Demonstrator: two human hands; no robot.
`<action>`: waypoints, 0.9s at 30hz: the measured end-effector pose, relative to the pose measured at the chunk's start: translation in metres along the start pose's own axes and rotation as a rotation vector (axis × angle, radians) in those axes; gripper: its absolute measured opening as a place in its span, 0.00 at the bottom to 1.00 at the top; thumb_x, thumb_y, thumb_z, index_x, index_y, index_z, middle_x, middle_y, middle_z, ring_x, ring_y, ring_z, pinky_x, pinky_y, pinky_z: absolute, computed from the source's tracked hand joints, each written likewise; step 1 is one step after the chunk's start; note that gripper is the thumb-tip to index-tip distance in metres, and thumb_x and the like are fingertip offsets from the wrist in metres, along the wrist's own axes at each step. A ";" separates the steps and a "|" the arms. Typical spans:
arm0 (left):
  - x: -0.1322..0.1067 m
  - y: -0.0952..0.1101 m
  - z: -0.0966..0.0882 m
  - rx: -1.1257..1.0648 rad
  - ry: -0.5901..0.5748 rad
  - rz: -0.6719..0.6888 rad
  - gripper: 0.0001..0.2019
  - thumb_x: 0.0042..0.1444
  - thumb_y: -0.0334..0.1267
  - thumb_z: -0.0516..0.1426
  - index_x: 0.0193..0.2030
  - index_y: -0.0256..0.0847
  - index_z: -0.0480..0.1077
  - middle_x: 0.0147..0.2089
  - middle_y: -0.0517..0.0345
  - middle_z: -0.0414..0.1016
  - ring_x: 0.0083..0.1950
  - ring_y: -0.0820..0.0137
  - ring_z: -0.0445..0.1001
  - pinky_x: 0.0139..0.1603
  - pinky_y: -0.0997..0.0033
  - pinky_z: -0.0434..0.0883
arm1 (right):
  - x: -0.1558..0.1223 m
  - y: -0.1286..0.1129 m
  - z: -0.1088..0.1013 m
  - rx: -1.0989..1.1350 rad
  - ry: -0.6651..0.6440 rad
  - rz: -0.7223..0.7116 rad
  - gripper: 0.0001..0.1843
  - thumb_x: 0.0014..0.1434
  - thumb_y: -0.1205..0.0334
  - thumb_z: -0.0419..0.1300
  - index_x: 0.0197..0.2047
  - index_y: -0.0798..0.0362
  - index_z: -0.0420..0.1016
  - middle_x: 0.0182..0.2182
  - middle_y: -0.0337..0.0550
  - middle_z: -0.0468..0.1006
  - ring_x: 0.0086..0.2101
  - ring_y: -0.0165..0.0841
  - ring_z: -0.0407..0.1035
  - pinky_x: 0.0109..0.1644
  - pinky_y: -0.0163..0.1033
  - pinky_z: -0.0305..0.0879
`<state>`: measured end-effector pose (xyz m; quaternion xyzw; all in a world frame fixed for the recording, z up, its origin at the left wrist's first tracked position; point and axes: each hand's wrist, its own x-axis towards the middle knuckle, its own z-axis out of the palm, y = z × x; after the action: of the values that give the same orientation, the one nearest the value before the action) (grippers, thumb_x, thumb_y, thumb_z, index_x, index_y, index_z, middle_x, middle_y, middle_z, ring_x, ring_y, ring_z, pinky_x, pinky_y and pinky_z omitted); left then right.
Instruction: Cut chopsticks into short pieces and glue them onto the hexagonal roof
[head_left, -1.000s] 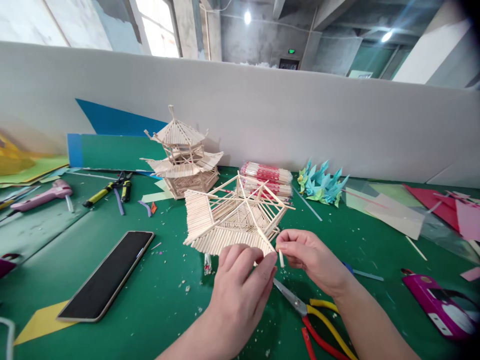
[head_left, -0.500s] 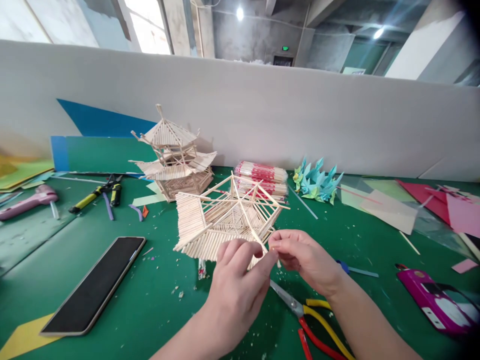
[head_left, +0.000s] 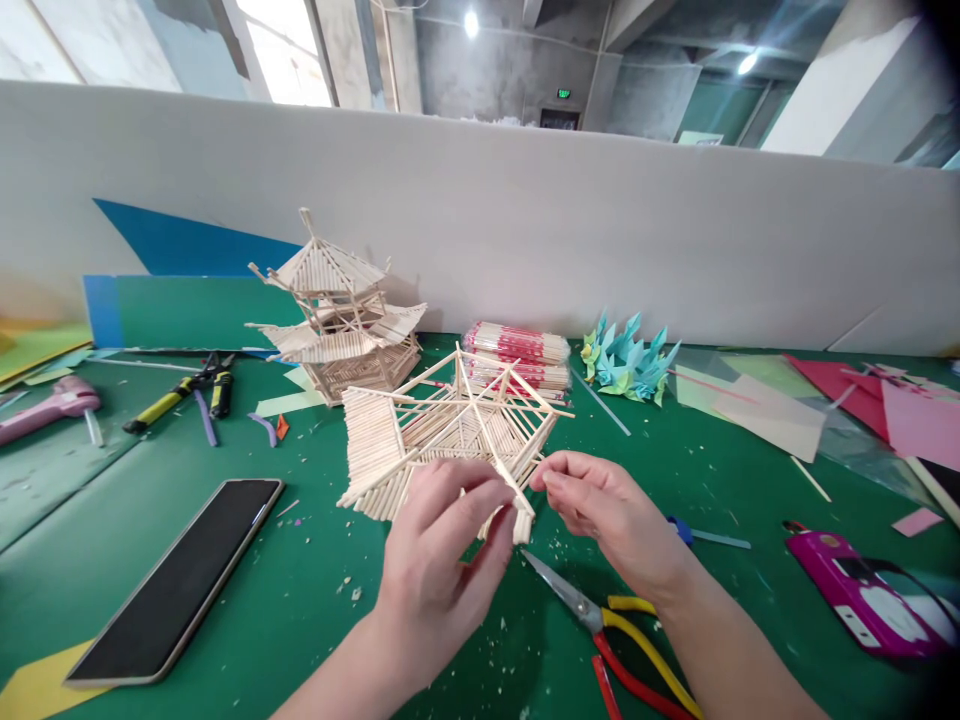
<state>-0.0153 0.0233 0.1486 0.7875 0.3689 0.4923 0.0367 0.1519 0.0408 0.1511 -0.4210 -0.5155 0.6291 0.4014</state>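
A hexagonal roof frame of thin wooden sticks lies on the green table in front of me. My left hand grips its near edge, fingers curled round the sticks. My right hand is at the frame's near right corner, thumb and fingertips pinched together; whether a short stick is still between them I cannot make out. A finished two-tier stick pagoda stands behind the frame on the left.
Yellow-and-red handled pliers lie under my right wrist. A dark phone lies at the left, a pink case at the right. Wrapped chopstick bundles, paper cranes, cutters, a pink glue gun and paper sheets lie further back.
My view has drifted right and the things slid left. My left hand moved up onto the frame's edge. The short stick seen in my right fingers has gone out of sight at the frame's corner.
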 end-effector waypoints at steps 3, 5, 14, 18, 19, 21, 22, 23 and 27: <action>-0.004 0.001 -0.005 -0.017 -0.006 -0.023 0.09 0.51 0.22 0.54 0.37 0.38 0.65 0.35 0.56 0.72 0.35 0.72 0.70 0.37 0.68 0.67 | -0.012 0.006 -0.005 -0.147 0.078 -0.112 0.08 0.56 0.57 0.56 0.32 0.53 0.69 0.21 0.31 0.59 0.21 0.24 0.50 0.23 0.31 0.47; -0.007 0.001 -0.007 -0.013 -0.021 -0.001 0.10 0.50 0.21 0.54 0.38 0.37 0.64 0.34 0.57 0.73 0.33 0.73 0.70 0.38 0.67 0.66 | -0.021 0.013 -0.005 -0.262 0.149 -0.188 0.06 0.56 0.58 0.57 0.35 0.51 0.69 0.23 0.33 0.63 0.24 0.25 0.55 0.26 0.31 0.53; -0.027 0.005 -0.003 -0.037 -0.155 0.141 0.12 0.51 0.22 0.52 0.42 0.38 0.65 0.33 0.51 0.73 0.31 0.68 0.68 0.29 0.66 0.68 | -0.041 0.035 0.015 -0.523 0.256 -0.652 0.13 0.51 0.70 0.59 0.41 0.48 0.69 0.28 0.39 0.71 0.25 0.29 0.65 0.27 0.33 0.64; -0.028 0.007 -0.001 -0.063 -0.202 0.095 0.12 0.53 0.23 0.50 0.42 0.40 0.65 0.33 0.50 0.74 0.31 0.67 0.69 0.29 0.66 0.69 | -0.042 0.041 0.021 -0.524 0.291 -0.717 0.13 0.50 0.75 0.58 0.37 0.48 0.71 0.27 0.40 0.73 0.25 0.30 0.67 0.26 0.33 0.65; -0.027 0.008 0.000 -0.059 -0.206 0.083 0.12 0.53 0.24 0.50 0.42 0.41 0.65 0.32 0.51 0.74 0.30 0.67 0.69 0.29 0.66 0.69 | -0.043 0.043 0.023 -0.503 0.307 -0.715 0.14 0.49 0.75 0.58 0.37 0.47 0.71 0.27 0.40 0.73 0.24 0.30 0.67 0.25 0.33 0.65; -0.028 0.010 0.001 -0.067 -0.149 0.100 0.10 0.55 0.25 0.50 0.41 0.42 0.65 0.31 0.52 0.74 0.29 0.68 0.70 0.27 0.67 0.70 | -0.044 0.047 0.025 -0.466 0.363 -0.717 0.14 0.48 0.75 0.58 0.36 0.46 0.72 0.26 0.40 0.73 0.23 0.30 0.66 0.24 0.34 0.64; -0.030 0.011 0.001 -0.082 -0.100 0.096 0.09 0.55 0.26 0.50 0.41 0.42 0.65 0.30 0.52 0.74 0.28 0.68 0.70 0.27 0.68 0.70 | -0.044 0.049 0.026 -0.453 0.409 -0.727 0.15 0.48 0.75 0.58 0.36 0.46 0.72 0.26 0.40 0.73 0.23 0.31 0.66 0.23 0.34 0.63; -0.032 0.012 0.001 -0.104 -0.066 0.054 0.09 0.55 0.27 0.52 0.41 0.42 0.66 0.31 0.53 0.74 0.28 0.69 0.70 0.27 0.69 0.70 | -0.045 0.050 0.028 -0.455 0.460 -0.745 0.15 0.47 0.76 0.58 0.35 0.45 0.72 0.25 0.40 0.73 0.23 0.31 0.66 0.23 0.34 0.63; -0.047 0.015 0.000 -0.374 -0.162 -0.400 0.08 0.53 0.29 0.56 0.39 0.44 0.68 0.29 0.58 0.72 0.27 0.73 0.70 0.24 0.75 0.70 | -0.046 0.060 0.032 -0.554 0.643 -0.875 0.20 0.45 0.78 0.57 0.37 0.44 0.73 0.22 0.39 0.73 0.22 0.31 0.67 0.23 0.35 0.64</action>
<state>-0.0186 -0.0167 0.1202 0.7155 0.4156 0.4701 0.3071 0.1325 -0.0211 0.1014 -0.4275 -0.6382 0.0898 0.6339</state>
